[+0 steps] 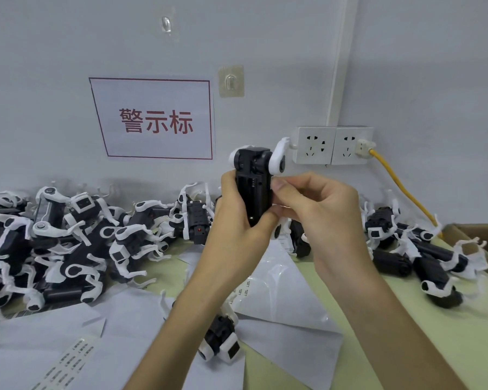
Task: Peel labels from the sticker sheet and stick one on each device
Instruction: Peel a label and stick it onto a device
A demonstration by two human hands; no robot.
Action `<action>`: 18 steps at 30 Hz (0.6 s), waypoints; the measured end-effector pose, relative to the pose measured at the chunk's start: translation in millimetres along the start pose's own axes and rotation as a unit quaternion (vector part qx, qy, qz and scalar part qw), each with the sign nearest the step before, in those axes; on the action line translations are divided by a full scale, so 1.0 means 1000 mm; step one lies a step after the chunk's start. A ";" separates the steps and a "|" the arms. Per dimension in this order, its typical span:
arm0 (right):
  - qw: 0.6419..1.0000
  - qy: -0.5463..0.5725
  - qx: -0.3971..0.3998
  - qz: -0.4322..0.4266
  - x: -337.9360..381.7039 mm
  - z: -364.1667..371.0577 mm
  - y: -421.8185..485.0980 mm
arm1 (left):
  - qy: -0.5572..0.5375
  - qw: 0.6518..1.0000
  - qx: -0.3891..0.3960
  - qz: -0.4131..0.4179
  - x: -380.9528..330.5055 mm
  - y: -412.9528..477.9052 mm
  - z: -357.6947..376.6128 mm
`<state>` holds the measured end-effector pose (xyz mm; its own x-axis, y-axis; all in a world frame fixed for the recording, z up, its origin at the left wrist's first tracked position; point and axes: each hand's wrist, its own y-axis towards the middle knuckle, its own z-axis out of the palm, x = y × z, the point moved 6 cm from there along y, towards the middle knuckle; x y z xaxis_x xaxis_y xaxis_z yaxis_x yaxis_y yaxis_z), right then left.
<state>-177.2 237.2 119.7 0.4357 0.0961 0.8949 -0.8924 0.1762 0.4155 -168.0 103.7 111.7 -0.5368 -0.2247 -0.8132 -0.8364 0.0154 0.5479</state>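
My left hand (234,218) grips a black-and-white device (254,175), held upright in front of the wall with its black underside toward me. My right hand (316,204) pinches the device's right edge with thumb and fingers; any label under the fingertips is hidden. A sticker sheet (276,288) with small printed labels lies on the table below my hands. Another label strip (71,358) lies at the lower left. One more device (220,339) rests on paper near my left forearm.
A large pile of devices (68,237) covers the table's left side, and a smaller group (423,251) lies at right. A cardboard box (468,235) sits at the far right. Wall sockets (333,144) with a yellow cable (400,187) are behind. White backing sheets (40,339) litter the front.
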 end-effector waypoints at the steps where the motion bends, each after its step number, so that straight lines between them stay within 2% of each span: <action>1: 1.000 0.005 0.006 0.014 -0.001 -0.001 0.001 | -0.006 1.000 0.006 -0.002 0.001 0.000 0.000; 7: 0.995 0.017 0.090 0.048 -0.006 -0.003 0.012 | -0.131 0.985 0.065 -0.096 0.009 -0.002 0.002; 12: 0.983 0.019 0.182 -0.011 0.009 -0.005 0.012 | -0.199 0.968 0.087 -0.126 0.012 -0.003 0.003; 16: 0.986 -0.030 0.162 -0.035 0.011 0.000 0.007 | -0.200 0.967 0.111 -0.109 0.007 -0.004 0.007; 18: 0.990 -0.007 0.135 -0.037 0.011 0.003 0.004 | -0.183 0.971 0.125 -0.092 0.005 -0.004 0.009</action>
<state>-176.4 236.1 131.2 0.5007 0.0786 0.8620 -0.8580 -0.0871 0.5063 -167.9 111.7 103.8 -0.3405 0.1139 -0.9333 -0.8983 0.2538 0.3587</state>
